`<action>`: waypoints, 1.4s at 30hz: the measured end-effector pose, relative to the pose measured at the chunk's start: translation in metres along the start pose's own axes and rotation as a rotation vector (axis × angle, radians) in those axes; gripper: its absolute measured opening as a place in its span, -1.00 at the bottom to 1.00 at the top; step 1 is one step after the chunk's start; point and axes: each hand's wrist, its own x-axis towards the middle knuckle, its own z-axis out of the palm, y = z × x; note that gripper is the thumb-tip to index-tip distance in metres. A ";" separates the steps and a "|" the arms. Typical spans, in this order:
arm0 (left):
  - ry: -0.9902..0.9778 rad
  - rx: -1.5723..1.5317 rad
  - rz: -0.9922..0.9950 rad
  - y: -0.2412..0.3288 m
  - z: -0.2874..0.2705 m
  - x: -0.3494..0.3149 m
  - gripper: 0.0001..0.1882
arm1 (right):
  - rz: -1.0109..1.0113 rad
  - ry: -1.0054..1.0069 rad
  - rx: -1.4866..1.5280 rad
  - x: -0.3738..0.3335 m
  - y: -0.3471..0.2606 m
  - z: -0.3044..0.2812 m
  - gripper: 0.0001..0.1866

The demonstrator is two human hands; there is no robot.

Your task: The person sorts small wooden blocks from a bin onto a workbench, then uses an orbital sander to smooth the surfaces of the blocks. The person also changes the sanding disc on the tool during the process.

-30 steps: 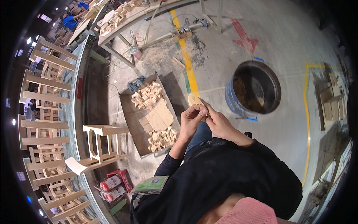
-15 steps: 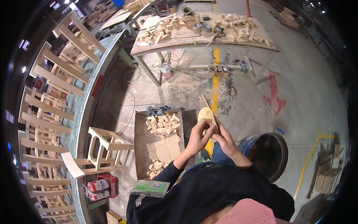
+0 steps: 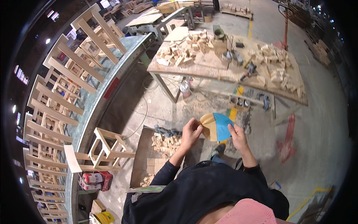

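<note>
A round, thin sanding disc (image 3: 209, 128) is held up in front of my body, tan on its left part and blue on its right. My right hand (image 3: 240, 140) grips the blue side, its thumb lying on top. At the tan edge, my left hand (image 3: 191, 135) has its fingers closed in a pinch; the exact contact there is hard to make out. Below and left of the disc lies a shallow cardboard box (image 3: 140, 156) with small wood blocks (image 3: 166, 143) in it.
A worktable (image 3: 212, 72) ahead carries piles of wood pieces and a power tool (image 3: 249, 70). On the left bench (image 3: 128, 48) stand several wooden chair frames (image 3: 56, 104). A wooden stool frame (image 3: 108, 149) and red fire extinguishers (image 3: 93, 181) are at the lower left.
My hands have moved apart, to the disc's two sides, and the disc now shows a blue part. The view has shifted, and my feet show where the dark barrel stood in view.
</note>
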 end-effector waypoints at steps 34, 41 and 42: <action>0.479 0.837 -0.859 -0.337 -0.364 0.322 -0.64 | 0.362 0.620 0.115 0.380 -0.009 -0.006 -0.58; 0.966 0.138 -1.045 -0.380 -0.434 0.351 -0.44 | 0.282 0.532 0.040 0.409 0.000 0.029 -0.42; 1.022 0.223 -1.010 -0.373 -0.422 0.369 -0.48 | 0.256 0.538 -0.007 0.414 0.001 0.038 -0.39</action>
